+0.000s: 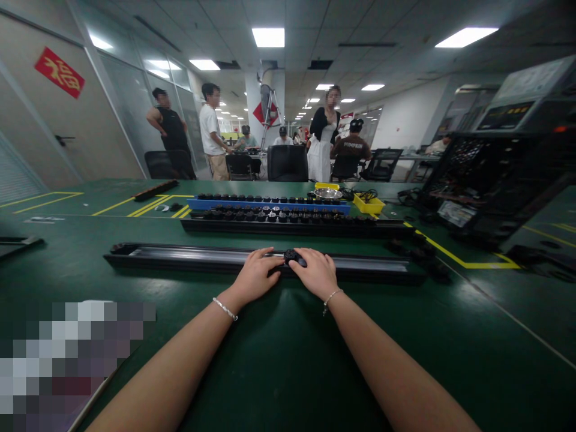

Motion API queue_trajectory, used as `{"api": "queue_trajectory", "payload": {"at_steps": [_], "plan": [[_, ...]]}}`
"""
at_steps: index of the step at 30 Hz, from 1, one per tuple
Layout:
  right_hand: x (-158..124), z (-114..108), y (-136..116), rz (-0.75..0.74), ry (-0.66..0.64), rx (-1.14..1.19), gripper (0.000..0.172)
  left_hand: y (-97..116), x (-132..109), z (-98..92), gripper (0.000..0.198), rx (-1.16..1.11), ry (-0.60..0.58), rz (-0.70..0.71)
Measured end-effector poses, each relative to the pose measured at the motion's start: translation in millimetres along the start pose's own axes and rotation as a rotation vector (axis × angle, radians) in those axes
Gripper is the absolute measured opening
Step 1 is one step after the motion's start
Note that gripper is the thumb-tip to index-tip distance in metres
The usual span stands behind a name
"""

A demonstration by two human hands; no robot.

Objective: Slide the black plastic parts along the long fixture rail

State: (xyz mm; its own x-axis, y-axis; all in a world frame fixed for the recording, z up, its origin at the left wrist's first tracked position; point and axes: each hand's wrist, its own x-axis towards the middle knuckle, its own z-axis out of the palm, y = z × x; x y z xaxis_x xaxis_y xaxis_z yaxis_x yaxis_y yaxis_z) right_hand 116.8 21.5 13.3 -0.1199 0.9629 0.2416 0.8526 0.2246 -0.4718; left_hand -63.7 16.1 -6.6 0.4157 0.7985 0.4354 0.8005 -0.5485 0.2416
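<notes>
A long black rail with a shiny silver channel lies crosswise on the green table in front of me. A small black part sits at the middle of the channel, between my two hands. My left hand grips the rail just left of this part, with fingers over the top and thumb on the near side. My right hand closes on the part from the right, its thumb resting on it. The fingertips of both hands are partly hidden.
Beyond the rail lie another black rail and a blue strip, with rows of small black parts. Yellow bins and a metal bowl stand behind. An open equipment case is at right. Several people stand or sit farther back.
</notes>
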Motion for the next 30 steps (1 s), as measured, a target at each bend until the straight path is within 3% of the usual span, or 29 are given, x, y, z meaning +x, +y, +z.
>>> {"api": "queue_trajectory", "payload": {"at_steps": [30], "plan": [[1, 10, 4, 0.03, 0.15, -0.006, 0.035, 13, -3, -0.6, 0.052, 0.042, -0.083, 0.041]]}}
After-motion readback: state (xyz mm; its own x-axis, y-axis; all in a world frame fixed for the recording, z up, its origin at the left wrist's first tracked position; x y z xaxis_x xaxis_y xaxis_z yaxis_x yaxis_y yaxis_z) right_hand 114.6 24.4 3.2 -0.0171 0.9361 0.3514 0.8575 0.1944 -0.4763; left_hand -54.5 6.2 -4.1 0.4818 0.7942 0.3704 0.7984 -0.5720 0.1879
